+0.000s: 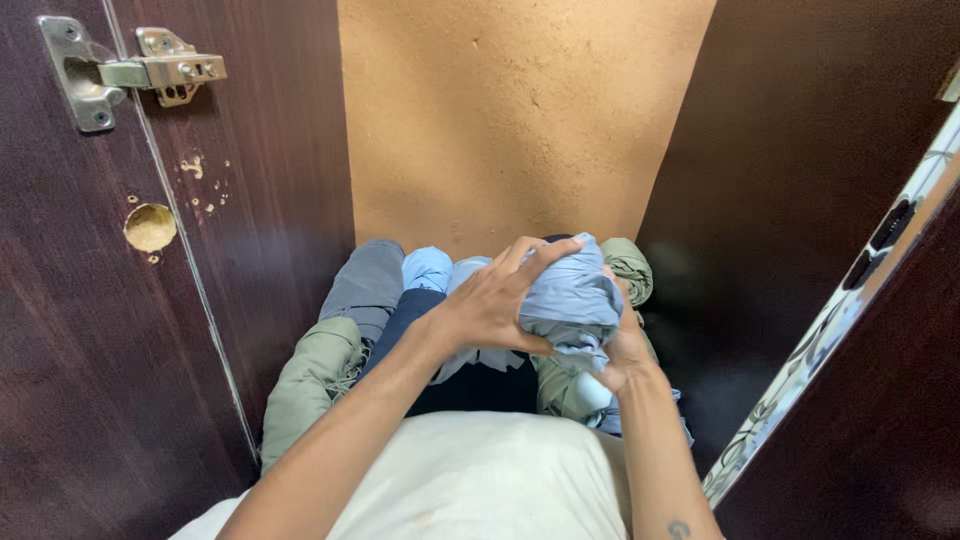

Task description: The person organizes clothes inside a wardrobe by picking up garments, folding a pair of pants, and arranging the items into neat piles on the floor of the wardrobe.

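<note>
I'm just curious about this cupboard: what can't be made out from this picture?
- Head view: the right hand is mostly hidden behind the light blue rolled garment it holds.
- The left hand covers that garment's near side.
- The dark navy garment is partly hidden by the arms and white cloth.
- The door hinge is cut off by the top edge.

There are no packages, no labels, no signs and no screens in this view.
</note>
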